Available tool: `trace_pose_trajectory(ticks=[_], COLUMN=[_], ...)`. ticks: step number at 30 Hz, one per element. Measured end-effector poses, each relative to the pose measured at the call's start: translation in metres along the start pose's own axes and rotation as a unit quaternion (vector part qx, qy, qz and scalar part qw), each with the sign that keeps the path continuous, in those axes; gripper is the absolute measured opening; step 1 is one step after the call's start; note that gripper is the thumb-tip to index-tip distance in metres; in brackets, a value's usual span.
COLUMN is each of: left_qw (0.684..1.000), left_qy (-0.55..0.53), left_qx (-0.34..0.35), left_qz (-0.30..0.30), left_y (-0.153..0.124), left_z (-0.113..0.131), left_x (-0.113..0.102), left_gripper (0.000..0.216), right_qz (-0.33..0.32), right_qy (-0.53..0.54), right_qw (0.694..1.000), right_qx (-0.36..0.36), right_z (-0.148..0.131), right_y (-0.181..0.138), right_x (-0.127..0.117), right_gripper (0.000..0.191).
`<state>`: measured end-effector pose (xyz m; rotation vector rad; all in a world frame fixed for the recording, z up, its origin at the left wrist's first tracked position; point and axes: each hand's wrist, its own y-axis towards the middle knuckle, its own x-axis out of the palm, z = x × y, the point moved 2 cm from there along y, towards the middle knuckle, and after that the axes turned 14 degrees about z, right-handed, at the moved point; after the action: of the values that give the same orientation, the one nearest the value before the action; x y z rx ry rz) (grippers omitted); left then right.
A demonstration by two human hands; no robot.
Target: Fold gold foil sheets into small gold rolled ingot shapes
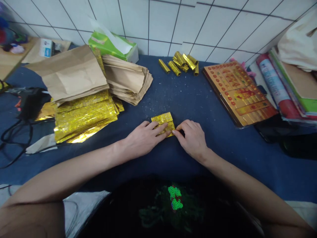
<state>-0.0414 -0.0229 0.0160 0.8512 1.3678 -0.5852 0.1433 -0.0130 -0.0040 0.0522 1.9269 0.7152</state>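
Observation:
A small folded piece of gold foil paper (pixel 162 118) lies on the blue cloth in front of me. Across its top rests my left hand (pixel 143 137), fingers stretched out and flat, pressing on the foil. At the foil's right edge, my right hand (pixel 190 137) pinches the corner between thumb and fingertips, the other fingers curled. Creases cross the foil, and part of it is hidden beneath the left fingers. Farther back sits a small pile of rolled gold foil tubes (pixel 184 61).
To the left, brown paper sheets (pixel 74 72) lie over shiny gold foil sheets (pixel 86 115), beside another brown paper stack (pixel 128 79). A green tissue box (pixel 111 44) stands by the tiled wall. A flat gold-and-red box (pixel 240 92) lies right. Black cables (pixel 17 138) coil at left.

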Motion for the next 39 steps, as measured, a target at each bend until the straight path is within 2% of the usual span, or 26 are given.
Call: trace_pose_trajectory(ticks=[4,9,14,18,24,32,39], left_qw=[1.000,0.999,0.998,0.998,0.994,0.998,0.999], left_qy=[0.004,0.017,0.004,-0.035,-0.081,-0.053,-0.039], left_qx=[-0.006,-0.027,-0.050,-0.047,-0.043,0.015,0.031], left_qz=[0.009,0.032,0.044,0.040,0.057,0.035,0.015], left_y=[0.001,0.002,0.002,0.002,0.001,-0.002,-0.002], left_z=[-0.001,0.007,0.020,0.022,0.012,0.012,0.014], left_x=[0.002,0.004,0.001,0.000,0.000,0.002,-0.001], left_gripper=[0.047,0.040,0.043,0.055,0.059,0.063,0.068], right_qz=[-0.019,-0.098,-0.172,-0.189,-0.189,-0.211,-0.208], right_qy=[-0.039,-0.019,0.011,-0.006,-0.089,-0.142,-0.165], right_qw=[0.998,0.986,0.973,0.973,0.976,0.965,0.963], right_qx=[0.054,0.132,0.155,0.133,0.056,0.056,0.041], right_z=[0.002,0.003,0.006,0.010,0.006,-0.004,-0.007], right_y=[0.003,0.009,0.021,0.028,0.025,0.021,0.020], right_x=[0.000,-0.002,-0.006,-0.002,0.003,0.000,0.000], right_gripper=[0.023,0.025,0.018,0.020,0.022,0.024,0.025])
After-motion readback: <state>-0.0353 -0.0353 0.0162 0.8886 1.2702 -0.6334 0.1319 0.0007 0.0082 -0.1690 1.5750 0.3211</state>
